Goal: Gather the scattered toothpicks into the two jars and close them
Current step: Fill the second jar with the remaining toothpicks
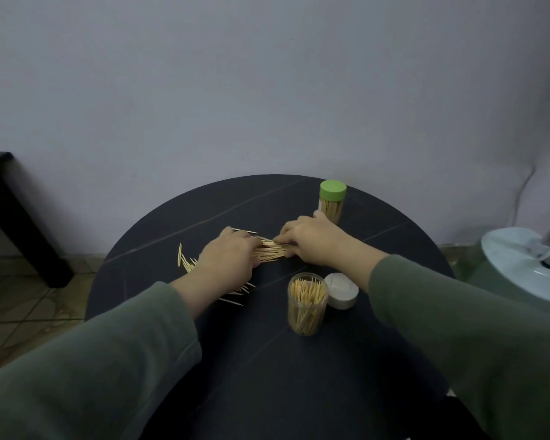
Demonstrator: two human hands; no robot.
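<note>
Wooden toothpicks (269, 250) lie bunched on the dark table (267, 360) between my hands. My left hand (227, 257) lies palm-down with its fingers curled over one end of the bunch; loose picks poke out around it, the rest hidden beneath. My right hand (311, 241) pinches the other end, fingertips on the wood. Nearer me, right of the bunch, the open jar (307, 303) stands beside its white lid (342, 290). Behind my right hand the green-lidded jar (331, 201) is partly covered.
</note>
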